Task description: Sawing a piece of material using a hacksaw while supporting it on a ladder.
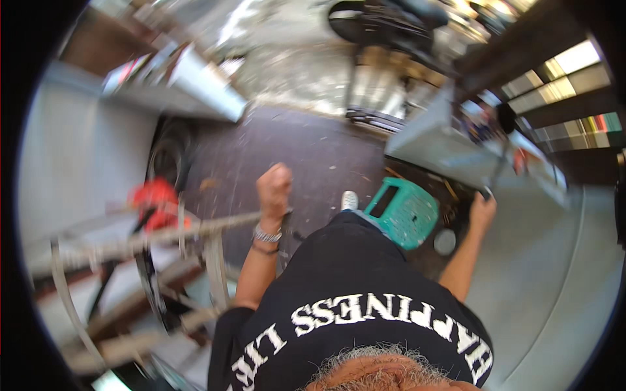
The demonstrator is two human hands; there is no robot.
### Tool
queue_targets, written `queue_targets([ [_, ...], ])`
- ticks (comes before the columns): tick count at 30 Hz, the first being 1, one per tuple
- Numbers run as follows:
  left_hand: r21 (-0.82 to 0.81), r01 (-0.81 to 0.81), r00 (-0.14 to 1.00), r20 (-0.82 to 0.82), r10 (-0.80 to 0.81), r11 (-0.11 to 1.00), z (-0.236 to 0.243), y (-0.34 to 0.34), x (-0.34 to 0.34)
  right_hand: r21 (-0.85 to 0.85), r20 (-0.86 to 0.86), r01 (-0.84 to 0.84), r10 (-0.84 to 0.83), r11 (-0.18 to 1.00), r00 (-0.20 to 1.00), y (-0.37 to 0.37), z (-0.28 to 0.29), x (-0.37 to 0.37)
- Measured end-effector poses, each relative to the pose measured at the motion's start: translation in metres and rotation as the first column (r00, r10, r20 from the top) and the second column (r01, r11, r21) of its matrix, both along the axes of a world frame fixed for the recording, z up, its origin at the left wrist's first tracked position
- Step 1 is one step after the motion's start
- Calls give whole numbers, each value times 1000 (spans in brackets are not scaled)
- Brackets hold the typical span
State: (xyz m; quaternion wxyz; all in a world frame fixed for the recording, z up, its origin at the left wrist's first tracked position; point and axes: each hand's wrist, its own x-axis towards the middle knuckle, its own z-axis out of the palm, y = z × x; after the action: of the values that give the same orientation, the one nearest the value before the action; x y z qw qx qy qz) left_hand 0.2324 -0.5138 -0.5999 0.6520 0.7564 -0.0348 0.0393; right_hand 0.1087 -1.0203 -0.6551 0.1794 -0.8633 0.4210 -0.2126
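My left hand (274, 189) is raised over the dark floor with its fingers curled into a fist. Whatever it may hold is hidden; a metal watch (268, 235) circles that wrist. Close beside this forearm runs the pale frame of a rack (222, 225). Over on the right, my right hand (482, 210) is closed around a slim, dark-handled tool (486, 191). Blur hides the kind of tool and its far end. Between my two arms stands a green plastic stool (418, 212) with a slot in its speckled top, next to my white shoe (349, 200).
A whitish round lid or tub (445, 242) lies right of the stool. Red-orange cloth or plastic (156, 202) and a dark wheel (171, 156) are at the left. Pale-sided benches or cabinets (205, 85) flank the dark floor (306, 146). Black machinery (391, 29) stands ahead.
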Motion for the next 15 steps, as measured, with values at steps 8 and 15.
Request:
queue_targets([
  [8, 1, -211, 963, -171, 208, 977, -17, 34, -55, -220, 11, -188, 195, 957, 981, -104, 6, 69],
  [15, 119, -373, 896, -214, 390, 920, -34, 81, -121, -376, -462, -28, -161, 926, 872, -132, 20, 133],
])
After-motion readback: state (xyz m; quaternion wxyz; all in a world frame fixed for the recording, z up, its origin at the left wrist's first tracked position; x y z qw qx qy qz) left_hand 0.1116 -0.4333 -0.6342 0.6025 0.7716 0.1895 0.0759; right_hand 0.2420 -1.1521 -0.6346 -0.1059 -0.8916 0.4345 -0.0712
